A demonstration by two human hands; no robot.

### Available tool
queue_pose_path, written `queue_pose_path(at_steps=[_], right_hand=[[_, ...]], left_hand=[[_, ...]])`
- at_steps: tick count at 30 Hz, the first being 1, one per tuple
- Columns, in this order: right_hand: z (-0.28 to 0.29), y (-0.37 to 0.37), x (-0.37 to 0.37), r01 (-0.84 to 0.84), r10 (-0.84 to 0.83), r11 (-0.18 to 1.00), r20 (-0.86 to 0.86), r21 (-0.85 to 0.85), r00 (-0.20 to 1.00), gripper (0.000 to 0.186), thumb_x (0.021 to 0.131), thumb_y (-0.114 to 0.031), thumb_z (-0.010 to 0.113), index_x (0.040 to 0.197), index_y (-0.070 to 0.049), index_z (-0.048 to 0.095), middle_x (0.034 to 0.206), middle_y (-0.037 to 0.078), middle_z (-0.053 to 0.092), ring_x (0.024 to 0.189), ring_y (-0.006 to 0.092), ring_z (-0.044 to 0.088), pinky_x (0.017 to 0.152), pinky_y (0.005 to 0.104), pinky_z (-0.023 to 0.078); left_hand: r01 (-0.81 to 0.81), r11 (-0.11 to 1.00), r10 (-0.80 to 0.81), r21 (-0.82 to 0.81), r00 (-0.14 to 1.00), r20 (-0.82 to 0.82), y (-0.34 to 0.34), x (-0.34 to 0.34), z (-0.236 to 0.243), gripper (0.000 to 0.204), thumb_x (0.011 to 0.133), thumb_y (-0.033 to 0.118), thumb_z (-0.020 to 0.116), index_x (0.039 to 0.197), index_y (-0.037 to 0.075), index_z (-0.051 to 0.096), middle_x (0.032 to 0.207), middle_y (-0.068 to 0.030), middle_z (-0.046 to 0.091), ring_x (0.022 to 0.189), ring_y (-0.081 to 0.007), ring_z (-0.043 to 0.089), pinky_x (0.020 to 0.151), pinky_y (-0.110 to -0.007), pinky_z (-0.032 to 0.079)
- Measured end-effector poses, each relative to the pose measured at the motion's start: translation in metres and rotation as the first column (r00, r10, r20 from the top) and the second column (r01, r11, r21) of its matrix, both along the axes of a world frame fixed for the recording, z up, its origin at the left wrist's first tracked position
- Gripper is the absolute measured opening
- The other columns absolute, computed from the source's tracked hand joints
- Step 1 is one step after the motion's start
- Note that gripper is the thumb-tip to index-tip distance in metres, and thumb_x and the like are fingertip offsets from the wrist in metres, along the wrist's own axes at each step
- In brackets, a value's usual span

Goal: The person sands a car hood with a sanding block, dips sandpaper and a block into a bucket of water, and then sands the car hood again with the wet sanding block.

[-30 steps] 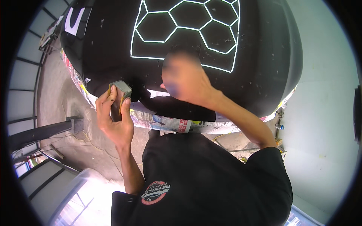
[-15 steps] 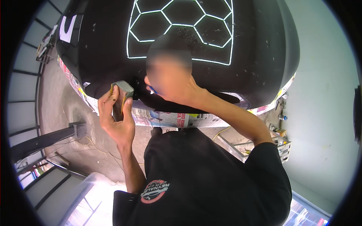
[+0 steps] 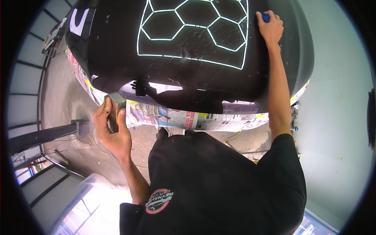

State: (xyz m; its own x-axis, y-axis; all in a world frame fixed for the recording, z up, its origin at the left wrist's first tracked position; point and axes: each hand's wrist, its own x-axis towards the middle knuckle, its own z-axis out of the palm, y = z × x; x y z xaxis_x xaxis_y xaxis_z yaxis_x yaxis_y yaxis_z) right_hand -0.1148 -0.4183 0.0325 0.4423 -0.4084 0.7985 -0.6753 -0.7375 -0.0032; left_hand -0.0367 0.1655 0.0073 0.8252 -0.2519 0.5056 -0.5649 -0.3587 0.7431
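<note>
My left hand (image 3: 117, 135) is wrapped round a grey, worn-looking block (image 3: 116, 98) with yellowish edges, held in the air by the near left edge of a glossy black car panel (image 3: 117, 58). At the far right of that panel, my right hand (image 3: 273, 31) rests with its arm stretched out. Its fingers close round a small blue pad-like thing (image 3: 266, 17), mostly hidden by the hand. White hexagon lights and my dark outline are mirrored in the panel. Pale specks and streaks show on its surface.
Newspaper (image 3: 176, 117) lines the panel's near edge. A dark beam (image 3: 43, 139) stands at the left, with cables on the floor (image 3: 78, 164). A pale wall (image 3: 337, 117) runs along the right. Small cans and part of a rack sit beyond my right elbow.
My right hand has swept from the near middle of the panel to its far right, straightening the arm. My left hand, still holding the block, has shifted slightly left and nearer.
</note>
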Motion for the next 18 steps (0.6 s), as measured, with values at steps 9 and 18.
queue_pose_path(at_steps=[9,18], right_hand=[[0.007,0.08,0.015,-0.103,0.131,0.978,0.149,-0.183,0.98,0.057,0.083,-0.06,0.077,0.125,-0.022,0.067,0.133,0.012,0.048,0.127,0.0383,0.035,0.105,0.0581,0.025],[0.025,0.217,0.089,-0.511,0.513,0.858,0.072,-0.045,0.855,0.036,0.089,-0.022,0.069,0.122,-0.011,0.063,0.13,0.015,0.048,0.126,0.034,0.043,0.102,0.052,0.029]], left_hand=[[-0.023,0.999,0.021,-0.024,0.997,-0.078,0.005,-0.008,-0.005,0.039,0.09,-0.004,0.073,0.128,-0.004,0.067,0.123,-0.0155,0.064,0.115,-0.0246,0.063,0.097,-0.033,0.053],[0.009,1.0,-0.008,0.019,0.998,-0.058,0.006,-0.007,-0.004,0.039,0.093,-0.007,0.069,0.131,-0.006,0.065,0.131,-0.016,0.062,0.121,-0.0224,0.062,0.104,-0.034,0.051]])
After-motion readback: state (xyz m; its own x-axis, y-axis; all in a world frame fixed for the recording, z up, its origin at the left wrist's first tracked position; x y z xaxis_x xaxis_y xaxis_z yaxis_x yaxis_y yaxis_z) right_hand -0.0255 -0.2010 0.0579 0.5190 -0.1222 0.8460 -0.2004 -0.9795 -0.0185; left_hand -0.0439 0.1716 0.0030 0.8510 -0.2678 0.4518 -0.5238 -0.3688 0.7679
